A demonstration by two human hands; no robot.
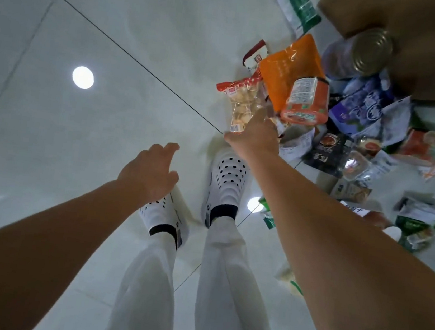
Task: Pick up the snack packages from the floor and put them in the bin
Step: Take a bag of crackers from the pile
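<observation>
Several snack packages lie heaped on the white tile floor at the right. Among them are a clear biscuit bag with a red top (239, 104), an orange pouch (284, 71), a red-orange tub (306, 100) and a purple bag (362, 106). My right hand (256, 135) reaches into the near edge of the heap, thumb spread out to the left. Its fingers stretch towards the biscuit bag and the orange pouch, and the fingertips are partly hidden. My left hand (152, 168) hovers over my left shoe with loosely spread fingers and holds nothing. A brown cardboard bin (434, 44) stands behind the heap.
A tin can (364, 51) lies on its side against the bin. A green and white packet (298, 6) sits further back. More wrappers (418, 224) lie at the right beside my arm. My white perforated shoes (227, 177) stand just left of the heap.
</observation>
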